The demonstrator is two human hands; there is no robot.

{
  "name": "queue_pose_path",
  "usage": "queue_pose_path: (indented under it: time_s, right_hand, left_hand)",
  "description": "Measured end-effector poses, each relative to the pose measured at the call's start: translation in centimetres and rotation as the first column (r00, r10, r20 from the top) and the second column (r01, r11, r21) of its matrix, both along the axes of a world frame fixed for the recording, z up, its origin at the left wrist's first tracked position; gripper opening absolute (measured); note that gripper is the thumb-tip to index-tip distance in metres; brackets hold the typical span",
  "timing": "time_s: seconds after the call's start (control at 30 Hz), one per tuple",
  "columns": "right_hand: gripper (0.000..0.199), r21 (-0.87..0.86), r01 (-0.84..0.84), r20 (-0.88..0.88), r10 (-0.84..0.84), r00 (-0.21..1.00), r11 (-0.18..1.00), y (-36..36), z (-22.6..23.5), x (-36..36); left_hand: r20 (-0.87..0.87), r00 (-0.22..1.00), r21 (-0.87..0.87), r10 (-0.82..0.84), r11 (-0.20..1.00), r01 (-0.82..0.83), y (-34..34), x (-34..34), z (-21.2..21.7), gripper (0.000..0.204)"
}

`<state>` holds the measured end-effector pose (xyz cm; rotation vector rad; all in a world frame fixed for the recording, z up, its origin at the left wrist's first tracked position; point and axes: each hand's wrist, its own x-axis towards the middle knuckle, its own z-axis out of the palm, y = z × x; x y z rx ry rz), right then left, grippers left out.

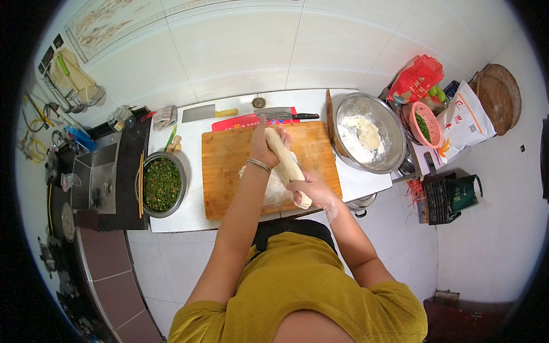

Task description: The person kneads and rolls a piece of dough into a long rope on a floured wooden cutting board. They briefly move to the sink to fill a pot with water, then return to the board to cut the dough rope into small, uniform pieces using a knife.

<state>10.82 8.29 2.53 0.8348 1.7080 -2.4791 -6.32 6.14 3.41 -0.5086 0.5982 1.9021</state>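
A thick roll of pale dough (284,160) slants above the wooden cutting board (226,166), held in both my hands. Near its far end my left hand (265,143) is closed along the dough's left side. Around the near end my right hand (311,187) is wrapped, with flour on the wrist. White flour (273,191) is spread on the board beneath the roll. Beyond the board lie a cleaver (198,112) with a yellow handle and a black-handled knife (305,116) on a red packet (234,123).
To the left stands a metal bowl of chopped green filling (162,184) with chopsticks (140,186) across its edge. A large steel bowl (390,163) with flour and dough stands right of the board. Farther right are a pink basket (436,135) of chopped greens and a white flour bag (468,123).
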Motion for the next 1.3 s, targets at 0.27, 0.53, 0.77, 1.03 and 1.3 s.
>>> queue_pose_path:
  time_s: [0.27, 0.53, 0.77, 1.03, 1.3]
  right_hand:
    - [0.011, -0.009, 0.006, 0.013, -0.006, 1.0, 1.0, -1.0, 0.2, 0.3]
    - [0.011, -0.221, 0.153, -0.013, -0.16, 0.987, 0.963, 0.7, 2.0, -1.9]
    - [0.019, -0.11, -0.057, 0.065, 0.064, 0.996, 0.992, 0.8, 0.5, -1.4]
    - [0.012, -0.028, -0.159, -0.14, 0.154, 0.978, 0.987, 1.3, -1.7, 0.1]
    - [0.014, -0.076, -0.022, -0.039, 0.02, 0.999, 0.997, 0.9, 1.0, -1.5]
  left_hand:
    - [-0.301, 0.937, 0.192, -0.179, 0.951, 0.243, -0.4, -3.4, -4.6, 0.046]
    - [-0.647, 0.708, 0.211, -0.283, 0.826, 0.523, -1.8, 1.6, -6.2, 0.086]
    - [-0.422, 0.863, 0.394, -0.279, 0.8, 0.452, -1.5, 1.4, -4.3, 0.061]
    - [-0.336, 0.929, 0.489, -0.155, 0.814, 0.313, -0.2, -3.2, -2.4, 0.043]
    - [-0.091, 0.985, 0.291, -0.144, 0.943, 0.164, -2.2, 3.0, -1.1, 0.045]
